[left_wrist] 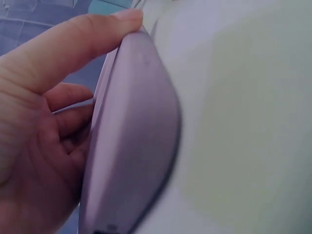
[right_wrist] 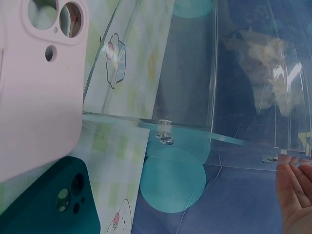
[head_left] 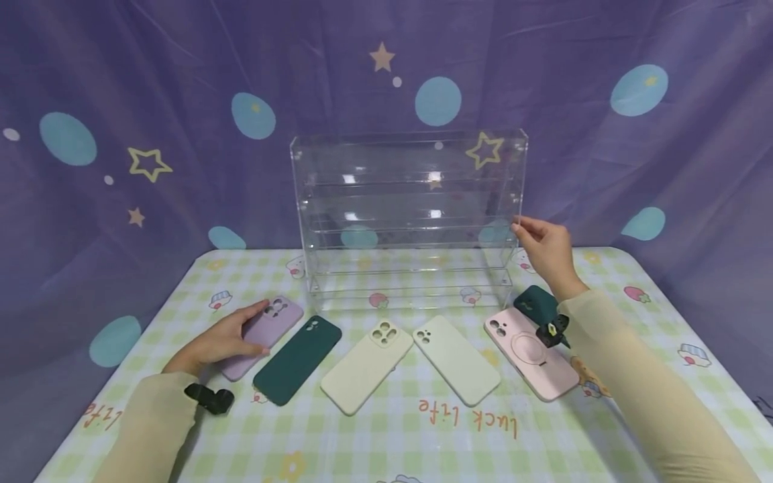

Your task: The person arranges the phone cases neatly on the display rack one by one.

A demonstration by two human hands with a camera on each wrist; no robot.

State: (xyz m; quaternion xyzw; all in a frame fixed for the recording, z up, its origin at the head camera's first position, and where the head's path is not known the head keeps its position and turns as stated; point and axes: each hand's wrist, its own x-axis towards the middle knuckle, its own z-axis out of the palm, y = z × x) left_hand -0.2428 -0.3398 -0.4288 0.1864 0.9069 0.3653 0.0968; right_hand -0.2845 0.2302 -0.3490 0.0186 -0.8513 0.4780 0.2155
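Observation:
In the head view my left hand (head_left: 220, 342) spans a purple phone case (head_left: 284, 315) at the left of the table, thumb on one long edge and fingers on the other. The left wrist view shows this purple case (left_wrist: 131, 117) tilted close to the camera, gripped by the left hand (left_wrist: 44, 107). A clear acrylic display rack (head_left: 410, 225) with several tiers stands at the back of the table. My right hand (head_left: 549, 251) pinches its right side edge. In the right wrist view, the fingertips of the right hand (right_wrist: 296, 195) meet the rack's side panel (right_wrist: 190, 130).
Before the rack lie a dark green case (head_left: 298, 360), a cream case (head_left: 362, 376), a pale mint case (head_left: 457, 360) and a pink case (head_left: 558, 377) with a ring. Another dark green case (head_left: 533, 303) lies partly under the right forearm. A purple patterned curtain (head_left: 338, 67) hangs behind.

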